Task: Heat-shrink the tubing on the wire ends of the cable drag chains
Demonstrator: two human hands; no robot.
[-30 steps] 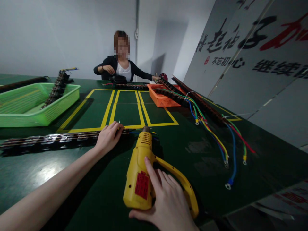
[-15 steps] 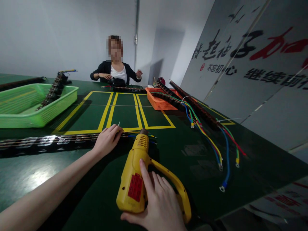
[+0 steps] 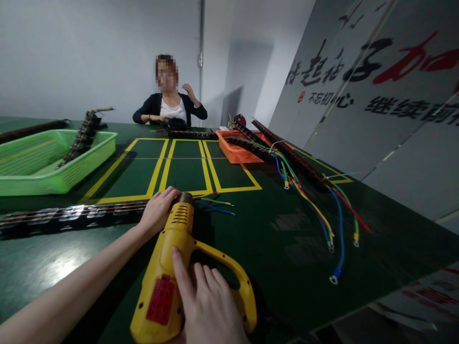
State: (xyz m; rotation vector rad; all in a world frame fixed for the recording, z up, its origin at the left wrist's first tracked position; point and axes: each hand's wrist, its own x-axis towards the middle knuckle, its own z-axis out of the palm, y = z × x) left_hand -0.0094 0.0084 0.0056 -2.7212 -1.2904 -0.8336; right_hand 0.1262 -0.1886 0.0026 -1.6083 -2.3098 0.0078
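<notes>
My right hand [image 3: 210, 303] is wrapped round a yellow heat gun [image 3: 168, 267] with a red label, index finger laid along its body. The gun's dark nozzle points away from me, close beside my left hand [image 3: 158, 210]. That hand is closed at the right end of a black cable chain [image 3: 71, 217] lying on the table, with wires running through it. Green and blue wires [image 3: 215, 205] come out beyond the nozzle. My left fingertips are partly hidden, so exactly what they pinch is hard to see.
A green basket [image 3: 60, 184] stands at left with a cable chain in it. An orange basket [image 3: 240, 154] sits farther back, near cable chains with ring-terminal wires [image 3: 337, 239]. Yellow tape [image 3: 154, 177] marks the green table. A person [image 3: 170, 105] sits opposite, one hand raised.
My right hand has brought the heat gun leftward, its nozzle now beside my left hand. The left hand shifted slightly left. The person opposite raised one hand.
</notes>
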